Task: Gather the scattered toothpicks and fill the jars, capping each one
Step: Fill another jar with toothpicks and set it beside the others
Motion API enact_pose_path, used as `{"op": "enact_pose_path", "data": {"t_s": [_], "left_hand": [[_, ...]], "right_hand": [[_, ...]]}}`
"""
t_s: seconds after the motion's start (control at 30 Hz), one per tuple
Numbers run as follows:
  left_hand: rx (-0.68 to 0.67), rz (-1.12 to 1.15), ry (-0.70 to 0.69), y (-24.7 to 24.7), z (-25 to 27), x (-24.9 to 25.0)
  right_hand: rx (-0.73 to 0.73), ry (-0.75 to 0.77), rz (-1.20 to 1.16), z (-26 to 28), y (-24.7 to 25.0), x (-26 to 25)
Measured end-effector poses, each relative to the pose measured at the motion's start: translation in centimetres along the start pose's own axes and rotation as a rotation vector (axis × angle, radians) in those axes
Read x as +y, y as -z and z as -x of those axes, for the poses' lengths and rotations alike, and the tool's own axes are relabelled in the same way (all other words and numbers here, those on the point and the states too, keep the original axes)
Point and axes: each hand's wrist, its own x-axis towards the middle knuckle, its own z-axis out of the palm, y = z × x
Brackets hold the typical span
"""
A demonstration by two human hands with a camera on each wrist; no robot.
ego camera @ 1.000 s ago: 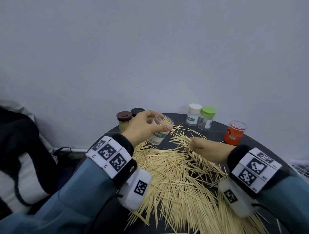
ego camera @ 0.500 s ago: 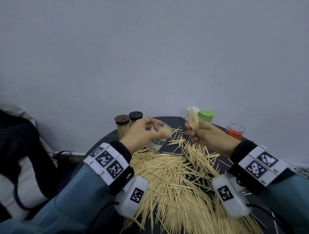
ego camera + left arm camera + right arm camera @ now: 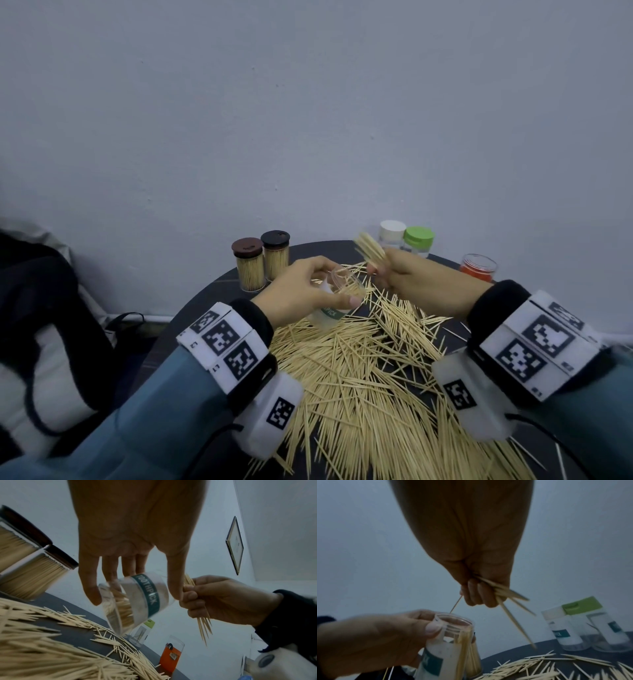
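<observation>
My right hand (image 3: 407,277) is clenched round a bundle of toothpicks (image 3: 370,249) beside the open jar (image 3: 337,298) my left hand (image 3: 305,291) grips, partly filled. Two capped jars (image 3: 262,263) stand full behind; the heap (image 3: 359,370) on the table (image 3: 205,301) remains, so I judge most work is left

Right hand (image 3: 407,277) left toothpick pile (image 3: 359,370), rose toward upper centre of frame, gripping toothpick bundle (image 3: 369,249). Bundle, first upright, tilted so tips leaned up-left, closer to open jar (image 3: 337,298). Left hand (image 3: 305,294) turned jar's mouth more upward, toward right hand.
</observation>
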Motion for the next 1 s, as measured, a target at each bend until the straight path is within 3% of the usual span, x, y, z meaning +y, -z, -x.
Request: {"op": "enact_pose_path", "data": {"t_s": [0.17, 0.33, 0.4, 0.7, 0.83, 1.0], "left_hand": [[0.016, 0.038, 0.022, 0.0, 0.1, 0.0], [-0.088, 0.084, 0.017, -0.8, 0.3, 0.3], [-0.142, 0.115, 0.008, -1.2, 0.4, 0.5], [-0.104, 0.331, -0.01, -1.3, 0.6, 1.1], [-0.065, 0.356, -0.035, -1.1, 0.6, 1.1], [-0.051, 0.332, -0.035, -1.0, 0.5, 0.9]], "right_hand": [[0.086, -0.032, -0.494, 0.1, 1.0, -0.3], [0.294, 0.102, -1.103, -0.4, 0.9, -0.7], [0.346, 0.155, -1.244, -0.5, 0.4, -1.2], [0.433, 0.17, -1.052, 0.1, -3.5, -1.5], [0.372, 0.179, -1.099, 0.1, -5.0, -1.5], [0.399, 0.154, -1.122, 0.1, -5.5, -1.5]]}}
